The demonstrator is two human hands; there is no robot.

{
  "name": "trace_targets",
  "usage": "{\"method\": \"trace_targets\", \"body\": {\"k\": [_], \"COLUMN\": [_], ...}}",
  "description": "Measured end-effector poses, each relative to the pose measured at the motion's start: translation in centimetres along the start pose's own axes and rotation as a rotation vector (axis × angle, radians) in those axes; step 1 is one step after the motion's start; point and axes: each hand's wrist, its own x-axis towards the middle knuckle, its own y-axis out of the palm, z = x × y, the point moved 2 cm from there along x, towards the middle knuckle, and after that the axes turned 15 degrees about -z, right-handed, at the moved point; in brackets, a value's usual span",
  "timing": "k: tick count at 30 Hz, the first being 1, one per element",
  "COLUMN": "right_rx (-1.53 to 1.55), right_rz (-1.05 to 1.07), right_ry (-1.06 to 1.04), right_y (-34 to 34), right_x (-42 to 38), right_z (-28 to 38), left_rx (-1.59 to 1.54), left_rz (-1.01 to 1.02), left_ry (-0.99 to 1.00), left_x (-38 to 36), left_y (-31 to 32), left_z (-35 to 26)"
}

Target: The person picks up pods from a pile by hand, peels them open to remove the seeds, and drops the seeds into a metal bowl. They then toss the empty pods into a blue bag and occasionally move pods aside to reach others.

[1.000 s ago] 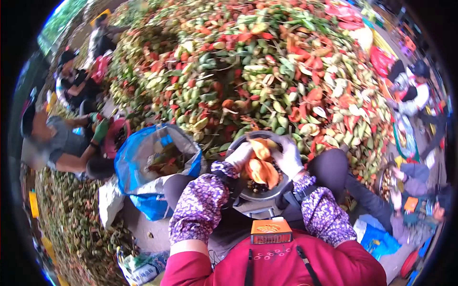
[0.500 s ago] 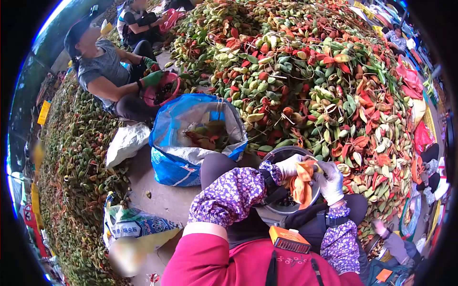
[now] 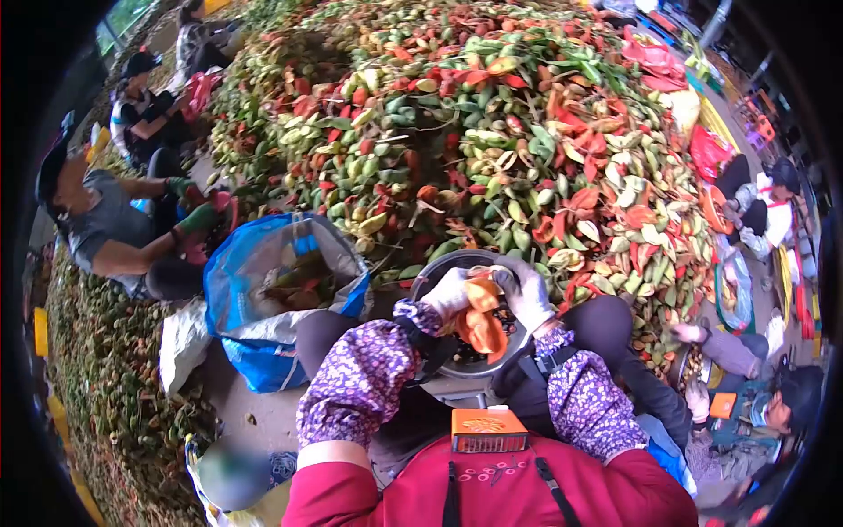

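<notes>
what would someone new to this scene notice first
The huge heap of red, green and pale pods fills the view ahead, right up to the person's knees. Low in the middle, the left hand and right hand hold an open orange pod over a dark bowl. Left of it stands a bright blue bag.

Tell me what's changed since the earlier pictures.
The view swung aside, then back. Since the last picture, the right hand has come inward over the bowl's rim. No visible letting go: it and the left hand still hold the orange pod. The blue bag stayed put.
</notes>
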Motion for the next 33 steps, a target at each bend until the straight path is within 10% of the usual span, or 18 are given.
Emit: {"method": "trace_targets", "body": {"k": [4,8,13,16,17,20,24,33], "right_rx": [-0.026,0.805,0.247,0.988,0.721,0.856,-0.081,-0.293], "right_rz": [0.064,-0.085,-0.045,-0.001,0.028,0.233,0.140,0.196], "right_ry": [-0.052,1.033,0.274,0.611,0.467,1.198,0.470,0.482], "right_y": [1.8,3.2,2.1,2.2,2.4,2.5,5.8,7.2], "right_x": [-1.0,-0.8,-0.5,-0.7,-0.8,-2.0,-8.3,-7.8], "right_z": [-2.3,-3.0,-6.0,-0.9,-2.4,-6.4,-15.1,-12.6], "left_rx": [0.629,0.843,1.327,1.415,1.330,1.285,0.885,0.419], "left_rz": [-0.229,-0.352,-0.392,-0.337,-0.450,-0.559,-0.662,-0.843], "left_ry": [0.297,0.406,0.440,0.642,0.625,0.866,1.026,1.129], "left_x": [0.8,0.6,-0.6,-1.8,-5.3,-9.2,-12.2,-9.4], "left_y": [-0.3,0.5,2.5,1.6,2.7,1.0,-4.4,-18.9], "left_z": [-1.1,-2.4,-7.1,-13.0,-17.2,-24.1,-27.1,-36.9]}}
